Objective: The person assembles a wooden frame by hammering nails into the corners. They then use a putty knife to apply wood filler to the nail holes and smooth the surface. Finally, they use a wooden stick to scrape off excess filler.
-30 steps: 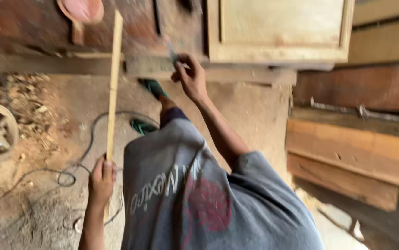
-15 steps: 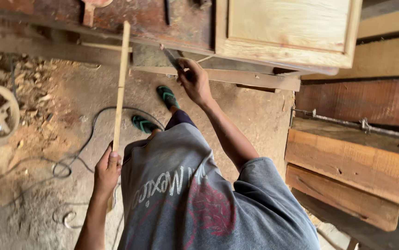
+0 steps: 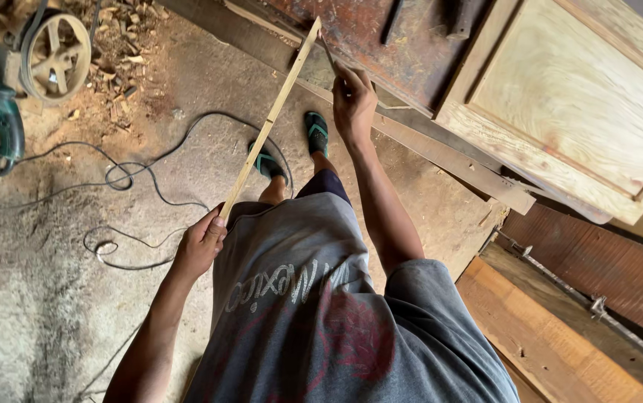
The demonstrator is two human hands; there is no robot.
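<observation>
Now | left hand (image 3: 200, 242) grips thin wooden strip (image 3: 270, 119) | right hand (image 3: 353, 104) pinches slim tool (image 3: 329, 54) at workbench (image 3: 411, 52)

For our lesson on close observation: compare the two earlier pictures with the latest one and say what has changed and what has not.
The thin wooden strip has tilted: it stood nearly upright, now its top leans right toward the workbench. The camera view has swung too, so the floor and cable sit differently. Unchanged: the left hand grips the strip's lower end, and the right hand is at the bench edge with a thin tool.
</observation>
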